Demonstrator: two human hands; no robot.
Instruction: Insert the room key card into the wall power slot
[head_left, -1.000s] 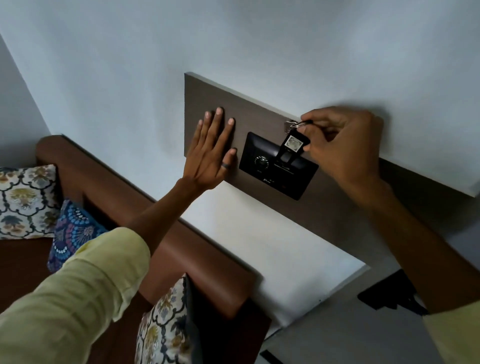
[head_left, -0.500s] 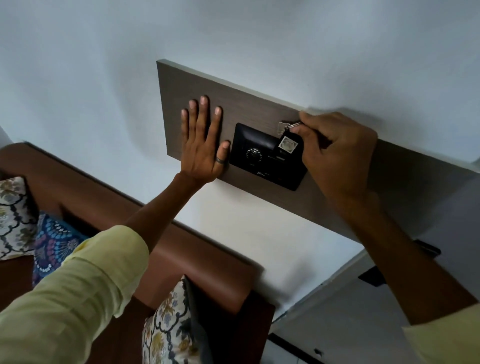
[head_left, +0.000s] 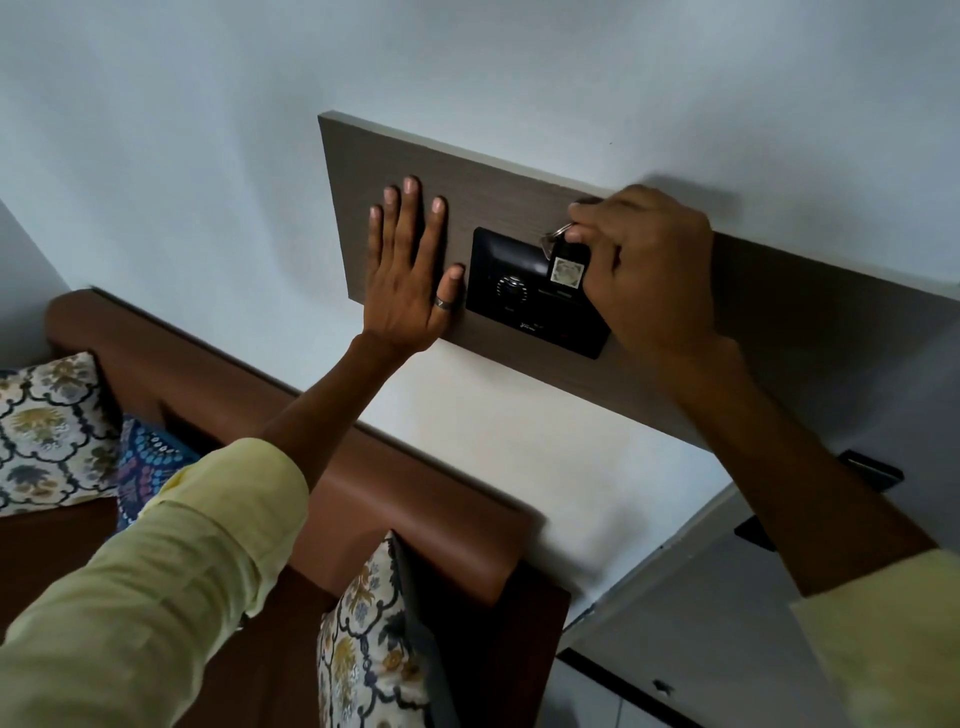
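A black power panel (head_left: 524, 301) with a round dial is set in a brown wooden wall board (head_left: 363, 171). My right hand (head_left: 649, 270) pinches a small black key card tag (head_left: 566, 270) with a pale square label and a metal ring on top. The tag stands upright against the panel's upper right part, its lower end at the slot. My left hand (head_left: 410, 270) lies flat on the board just left of the panel, fingers spread, a ring on the thumb.
A brown padded headboard (head_left: 363, 467) runs below the board. Patterned cushions (head_left: 47, 431) lie at the left and another (head_left: 369, 649) at the bottom middle. A dark wall fitting (head_left: 872, 467) shows behind my right forearm.
My right hand has brought the key tag down from above the panel until it stands upright at the slot. The left hand stays flat on the board. The view has shifted.
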